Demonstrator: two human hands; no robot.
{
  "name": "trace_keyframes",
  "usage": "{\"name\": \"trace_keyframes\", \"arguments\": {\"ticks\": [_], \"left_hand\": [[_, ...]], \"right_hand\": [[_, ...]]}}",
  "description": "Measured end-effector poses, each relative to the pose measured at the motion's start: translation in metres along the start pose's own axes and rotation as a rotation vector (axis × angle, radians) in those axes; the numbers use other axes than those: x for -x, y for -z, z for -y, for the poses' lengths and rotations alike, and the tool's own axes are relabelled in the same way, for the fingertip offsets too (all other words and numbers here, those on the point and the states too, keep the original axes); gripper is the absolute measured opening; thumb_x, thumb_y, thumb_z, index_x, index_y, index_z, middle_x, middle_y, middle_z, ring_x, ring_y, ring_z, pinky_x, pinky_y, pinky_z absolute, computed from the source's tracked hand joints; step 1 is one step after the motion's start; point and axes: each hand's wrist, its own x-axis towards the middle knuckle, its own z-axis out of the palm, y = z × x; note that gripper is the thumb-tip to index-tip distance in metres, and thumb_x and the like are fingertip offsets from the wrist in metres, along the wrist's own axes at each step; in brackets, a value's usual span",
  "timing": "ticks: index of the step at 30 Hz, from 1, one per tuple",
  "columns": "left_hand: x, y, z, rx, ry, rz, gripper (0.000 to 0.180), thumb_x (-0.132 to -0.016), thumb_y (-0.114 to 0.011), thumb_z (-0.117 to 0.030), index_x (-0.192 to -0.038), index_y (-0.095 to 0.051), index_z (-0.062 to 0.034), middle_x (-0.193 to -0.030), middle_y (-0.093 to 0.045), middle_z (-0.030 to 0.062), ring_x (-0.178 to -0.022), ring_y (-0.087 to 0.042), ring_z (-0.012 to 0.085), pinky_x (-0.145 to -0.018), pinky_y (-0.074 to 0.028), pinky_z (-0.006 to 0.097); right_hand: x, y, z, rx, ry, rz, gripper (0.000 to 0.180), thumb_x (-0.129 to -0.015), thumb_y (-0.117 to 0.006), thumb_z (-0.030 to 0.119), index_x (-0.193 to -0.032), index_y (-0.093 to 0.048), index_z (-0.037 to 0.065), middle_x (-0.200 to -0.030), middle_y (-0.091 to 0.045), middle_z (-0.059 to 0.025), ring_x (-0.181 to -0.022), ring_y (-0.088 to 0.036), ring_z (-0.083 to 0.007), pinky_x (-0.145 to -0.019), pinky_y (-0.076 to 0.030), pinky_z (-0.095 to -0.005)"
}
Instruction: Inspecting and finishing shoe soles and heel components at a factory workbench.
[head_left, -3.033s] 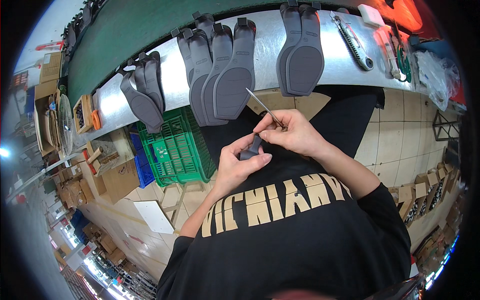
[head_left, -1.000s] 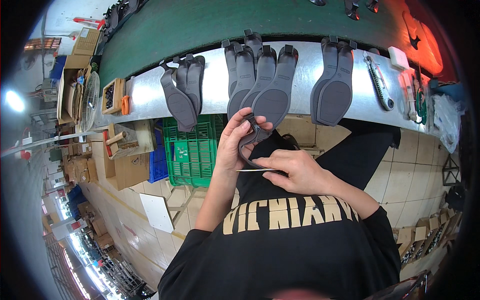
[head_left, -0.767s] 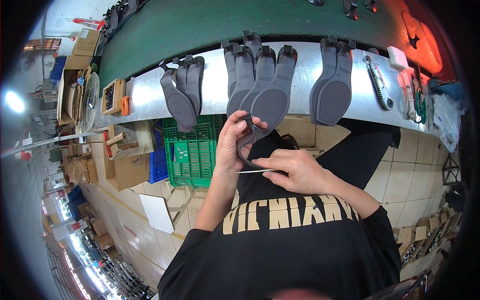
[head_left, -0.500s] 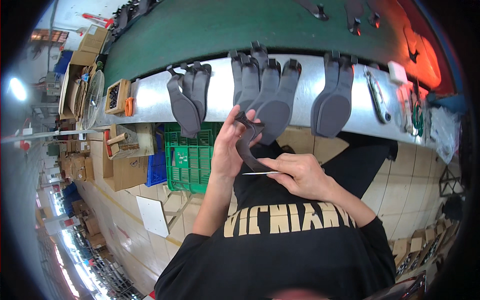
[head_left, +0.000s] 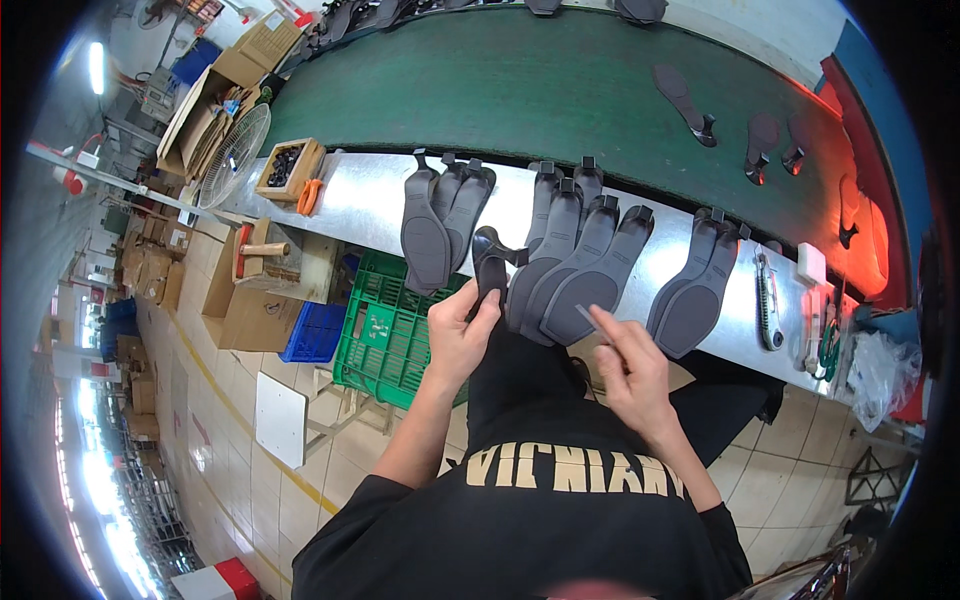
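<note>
The person's left hand [head_left: 458,338] grips a dark grey moulded high-heel shoe sole [head_left: 489,270] between thumb and fingers. The sole stands nearly upright, long axis running away from the body, its heel end pointing toward the silver metal bench ledge [head_left: 360,205], just above the bench's near edge. The right hand [head_left: 628,375] is closed on a thin, flat, light grey blade-like tool [head_left: 588,321] that slants up and to the person's left, toward the soles.

On the ledge lie three groups of like grey soles [head_left: 575,270], heels toward the green conveyor belt [head_left: 540,90]: three on the left, about five in the middle, two on the right. Three more dark soles [head_left: 686,102] rest on the belt. Under the bench stands one green plastic crate [head_left: 385,335], with a blue crate [head_left: 313,333] beside it.
</note>
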Motion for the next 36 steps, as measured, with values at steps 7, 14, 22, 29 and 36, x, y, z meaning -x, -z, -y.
{"name": "trace_keyframes", "arguments": {"ticks": [7,14,22,29,36], "left_hand": [[-0.018,0.013,0.011,-0.308,-0.137,-0.052,0.014,-0.087,-0.066,-0.009,-0.096,-0.067,0.002,-0.063,-0.056,0.0125,-0.052,-0.052,0.0185,-0.053,-0.043,0.031],[-0.11,0.055,0.033,-0.158,-0.027,-0.113,0.021,-0.091,-0.065,-0.019,-0.095,-0.067,0.0019,-0.068,-0.06,0.0041,-0.068,-0.052,0.006,-0.06,-0.045,0.028],[-0.139,0.066,0.109,-0.774,0.071,-0.292,0.065,-0.088,-0.067,-0.046,-0.134,-0.057,0.0001,-0.116,-0.065,0.0257,-0.107,-0.062,0.0384,-0.092,-0.047,0.044],[-0.073,0.03,0.089,-0.913,-0.049,-0.205,0.108,-0.067,-0.081,-0.054,-0.152,-0.032,-0.0094,-0.141,-0.038,0.0408,-0.129,-0.041,0.0537,-0.108,-0.035,0.053],[-0.083,0.054,0.128,-0.925,-0.138,-0.281,0.083,-0.077,-0.073,-0.037,-0.151,-0.041,-0.0194,-0.144,-0.037,0.0373,-0.132,-0.04,0.0513,-0.111,-0.033,0.051]], "right_hand": [[0.011,0.017,-0.022,0.055,-0.077,-0.06,0.038,-0.094,-0.056,0.002,-0.132,-0.059,0.002,-0.081,-0.051,-0.0057,-0.067,-0.048,-0.0119,-0.063,-0.042,-0.0259],[0.028,0.04,-0.036,-0.006,-0.26,-0.245,0.035,-0.098,-0.049,0.003,-0.131,-0.059,-0.001,-0.088,-0.057,-0.0068,-0.077,-0.054,-0.0131,-0.071,-0.045,-0.0253],[0.037,0.063,-0.044,0.117,-0.224,-0.364,0.034,-0.097,-0.049,0.001,-0.128,-0.061,-0.001,-0.09,-0.056,-0.0067,-0.076,-0.051,-0.0125,-0.068,-0.042,-0.0245],[0.025,0.155,-0.124,0.707,-0.358,-0.581,0.032,-0.092,-0.059,0.008,-0.123,-0.067,0.006,-0.079,-0.058,-0.0124,-0.073,-0.057,-0.0252,-0.068,-0.046,-0.0369],[-0.015,0.17,-0.151,0.889,-0.348,-0.559,0.03,-0.086,-0.064,0.011,-0.116,-0.069,0.011,-0.085,-0.065,-0.0125,-0.085,-0.063,-0.0337,-0.075,-0.051,-0.0463]]}}
